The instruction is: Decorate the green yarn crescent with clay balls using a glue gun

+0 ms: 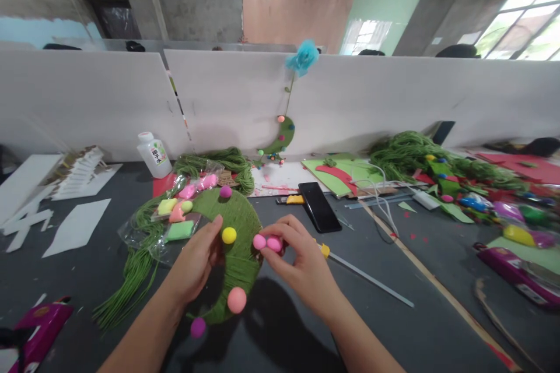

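A crescent (242, 215) wrapped in green yarn is held up over the dark table. My left hand (196, 265) grips its inner edge, with the fingers partly hidden behind it. Small balls sit on the crescent: a yellow ball (229, 235), an orange ball (237, 300), and purple ones at the top and lower tip. My right hand (301, 256) pinches a pink clay lump (274, 243). A smaller pink ball (259, 242) lies between that lump and the crescent's outer edge; whether it is stuck to either I cannot tell.
Behind the left hand lie clay packs (180, 229) and green yarn (135, 280). A white bottle (154, 155) stands near the partition. Further right are a phone (319, 207), a yellow cutter (295, 200), a metal ruler (371, 280) and a white cable (387, 210). A decorated crescent (284, 134) stands at the back.
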The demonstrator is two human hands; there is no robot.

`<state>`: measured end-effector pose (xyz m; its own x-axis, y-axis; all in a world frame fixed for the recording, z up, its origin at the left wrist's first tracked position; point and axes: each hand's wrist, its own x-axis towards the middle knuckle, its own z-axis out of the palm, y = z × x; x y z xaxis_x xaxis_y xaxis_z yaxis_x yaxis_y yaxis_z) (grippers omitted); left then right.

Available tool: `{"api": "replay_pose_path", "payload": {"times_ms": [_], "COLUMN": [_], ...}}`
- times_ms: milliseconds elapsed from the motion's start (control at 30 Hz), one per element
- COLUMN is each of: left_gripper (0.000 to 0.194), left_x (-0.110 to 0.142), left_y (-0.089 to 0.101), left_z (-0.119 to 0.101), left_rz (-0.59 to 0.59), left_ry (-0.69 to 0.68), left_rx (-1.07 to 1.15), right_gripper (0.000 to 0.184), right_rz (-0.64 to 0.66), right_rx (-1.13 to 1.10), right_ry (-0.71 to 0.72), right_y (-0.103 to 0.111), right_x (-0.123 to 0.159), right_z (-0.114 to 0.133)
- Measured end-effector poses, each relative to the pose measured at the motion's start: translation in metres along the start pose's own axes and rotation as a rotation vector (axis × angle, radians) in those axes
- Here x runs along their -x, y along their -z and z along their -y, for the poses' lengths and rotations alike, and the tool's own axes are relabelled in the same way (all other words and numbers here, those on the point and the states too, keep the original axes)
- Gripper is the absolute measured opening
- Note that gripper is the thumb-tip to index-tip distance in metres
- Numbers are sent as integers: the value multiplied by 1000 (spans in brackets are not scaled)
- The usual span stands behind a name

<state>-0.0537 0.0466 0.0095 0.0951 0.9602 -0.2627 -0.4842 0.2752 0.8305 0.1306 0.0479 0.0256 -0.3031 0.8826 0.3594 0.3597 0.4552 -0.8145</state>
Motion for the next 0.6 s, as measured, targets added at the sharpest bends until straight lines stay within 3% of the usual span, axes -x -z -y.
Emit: {"api": "replay_pose_path", "payload": {"times_ms": [200, 300, 433, 500, 600], "left_gripper": [41, 36, 26, 24, 29], "left_x": [2, 3, 3, 3, 4], "left_y": [5, 5, 5, 6, 10], "left_z": [4, 5, 8, 8, 8], "left_rz": [56, 27, -18, -19, 51], "left_ry": [49, 57, 57, 55, 74], "left_rx": [15, -15, -58, -64, -137], "right_gripper": [27, 24, 16, 19, 20], "right_rz": [149, 233, 236, 226, 158], "right_rx": [57, 79, 60, -24, -276], "right_ry": [55, 83, 76, 30, -150], "right_y": [5, 8, 7, 8, 13], "right_x": [5, 6, 5, 5, 6], "right_z": [-6, -6, -6, -8, -15]}}
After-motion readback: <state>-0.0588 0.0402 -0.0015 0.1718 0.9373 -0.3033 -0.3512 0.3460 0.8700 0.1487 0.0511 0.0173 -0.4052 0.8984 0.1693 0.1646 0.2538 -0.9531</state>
